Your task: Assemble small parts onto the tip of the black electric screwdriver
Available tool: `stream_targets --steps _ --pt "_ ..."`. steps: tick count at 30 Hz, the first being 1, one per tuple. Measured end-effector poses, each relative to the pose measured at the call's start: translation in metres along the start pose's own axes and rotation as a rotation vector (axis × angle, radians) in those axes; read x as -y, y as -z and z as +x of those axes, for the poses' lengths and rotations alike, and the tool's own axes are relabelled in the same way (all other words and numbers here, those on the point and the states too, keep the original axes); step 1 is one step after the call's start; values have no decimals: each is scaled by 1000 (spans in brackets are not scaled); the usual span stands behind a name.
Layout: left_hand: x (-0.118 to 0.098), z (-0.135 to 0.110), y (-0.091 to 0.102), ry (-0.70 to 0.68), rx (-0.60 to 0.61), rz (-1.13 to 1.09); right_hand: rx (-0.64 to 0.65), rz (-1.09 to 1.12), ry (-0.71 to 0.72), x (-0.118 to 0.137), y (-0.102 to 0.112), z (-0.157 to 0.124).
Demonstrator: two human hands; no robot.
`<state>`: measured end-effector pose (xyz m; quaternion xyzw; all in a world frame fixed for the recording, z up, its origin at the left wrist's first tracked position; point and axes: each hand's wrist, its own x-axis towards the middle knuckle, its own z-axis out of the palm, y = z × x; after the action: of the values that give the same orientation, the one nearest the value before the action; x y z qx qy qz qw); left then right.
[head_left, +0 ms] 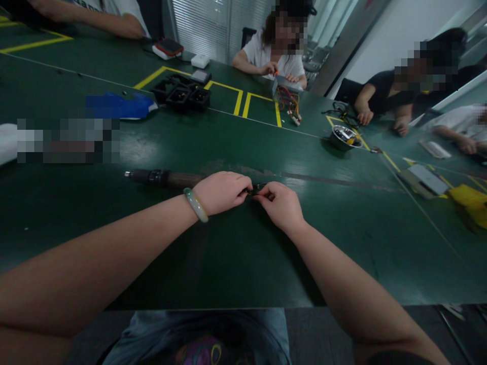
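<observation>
My left hand, with a pale green bangle on the wrist, is closed in a pinch on a small dark part lying on the green table. My right hand pinches the same small part from the other side, fingertips almost touching those of the left. A dark electric screwdriver lies on the table just behind my left hand, its tip pointing left. The part is too small and dim to name.
Black plastic housings and a blue cloth lie at the far left. A metal bowl stands at the right. A person across the table handles a box with coloured wires. Other people sit at the right. Yellow items lie at the right edge.
</observation>
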<state>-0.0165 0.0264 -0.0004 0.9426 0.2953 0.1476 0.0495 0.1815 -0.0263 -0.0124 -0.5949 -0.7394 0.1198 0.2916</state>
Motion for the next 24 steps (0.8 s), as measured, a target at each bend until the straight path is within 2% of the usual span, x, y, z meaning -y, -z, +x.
stream_targets --steps 4,15,24 --pt "-1 0 1 5 3 2 24 53 -61 -2 -4 1" --pt "0 -1 -2 1 -13 11 -10 82 -102 -2 -4 -1" --pt "-5 -1 0 38 -56 13 18 3 -61 -2 -2 0"
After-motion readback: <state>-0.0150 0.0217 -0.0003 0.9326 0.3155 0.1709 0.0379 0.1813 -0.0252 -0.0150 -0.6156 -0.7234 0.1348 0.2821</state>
